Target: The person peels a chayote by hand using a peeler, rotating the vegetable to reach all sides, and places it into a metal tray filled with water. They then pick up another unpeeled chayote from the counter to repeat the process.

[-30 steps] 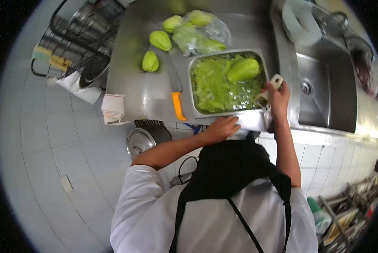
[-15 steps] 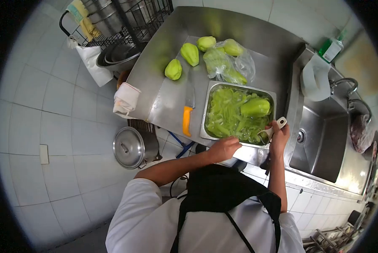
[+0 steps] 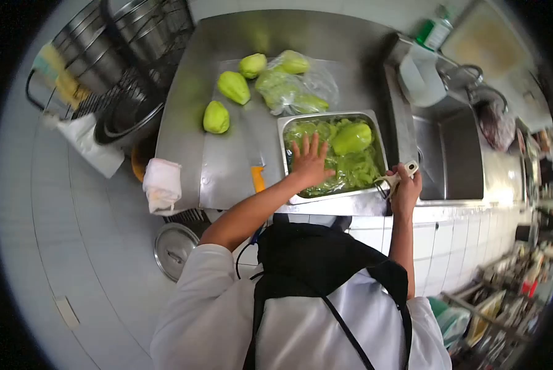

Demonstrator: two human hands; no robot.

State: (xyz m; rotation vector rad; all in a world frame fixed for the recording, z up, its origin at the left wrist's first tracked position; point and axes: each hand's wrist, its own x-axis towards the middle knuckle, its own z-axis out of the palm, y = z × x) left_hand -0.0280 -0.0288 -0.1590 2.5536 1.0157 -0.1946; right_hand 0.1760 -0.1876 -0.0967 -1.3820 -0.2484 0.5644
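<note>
My left hand (image 3: 310, 165) is open, fingers spread over the green peels (image 3: 358, 170) in a rectangular metal pan (image 3: 282, 145). In my right hand (image 3: 406, 190), at the pan's lower right corner, is a peeler (image 3: 411, 168) with a pale handle; its metal head points toward the peels. A whole chayote (image 3: 352, 138) lies on top of the peels, on the right side of the pan. Left of the pan is a knife (image 3: 258, 179) with an orange handle, partly hidden by my left forearm.
Chayotes (image 3: 234, 87) sit at the counter's back left, beside a clear plastic bag (image 3: 292, 89) with more inside. A steel sink (image 3: 452, 160) is on the right. A folded cloth (image 3: 163, 184) rests on the left edge, with a lidded pot (image 3: 175, 251) below.
My left hand has moved from the pan's front edge up over the peels, and its fingers have spread. My right hand still holds the peeler. The view has shifted.
</note>
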